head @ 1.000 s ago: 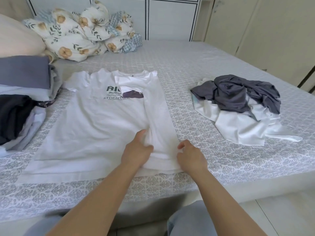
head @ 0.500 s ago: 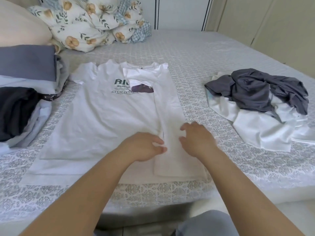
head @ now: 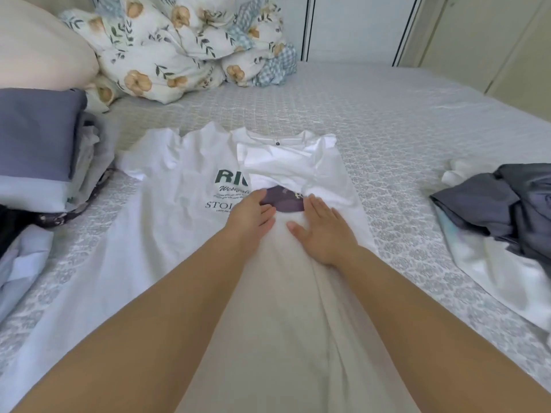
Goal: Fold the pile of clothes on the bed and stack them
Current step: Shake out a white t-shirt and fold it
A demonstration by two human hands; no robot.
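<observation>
My left hand (head: pixel 252 211) lies flat on the white T-shirt (head: pixel 167 234) at the centre of the frame, fingers straight and together, their tips at the edge of the dark patch of the print. My right hand (head: pixel 323 234) lies just beside it to the right, palm down, fingers spread and relaxed, pressing on the folded-over side panel. Neither hand grips anything; both simply rest flat on the cloth.

The T-shirt is spread on the bed (head: pixel 387 120), its long axis running from the bottom of the frame up toward the middle. The collar points away from me, toward the top of the frame, and the hem is hidden under my forearms. Its right-hand side is folded inward over the front, covering part of the green lettering, of which I can read "RI" and "STO". The left sleeve lies out flat toward the left.

At the left edge of the frame is a stack of folded clothes (head: pixel 38 138), blue-grey on top, with darker and pale pieces lower down. At the right edge lies the unfolded pile (head: pixel 507 210), dark grey cloth crumpled over white. In the upper left a floral duvet (head: pixel 179 46) is bunched beside a pale pillow (head: pixel 38 49).
</observation>
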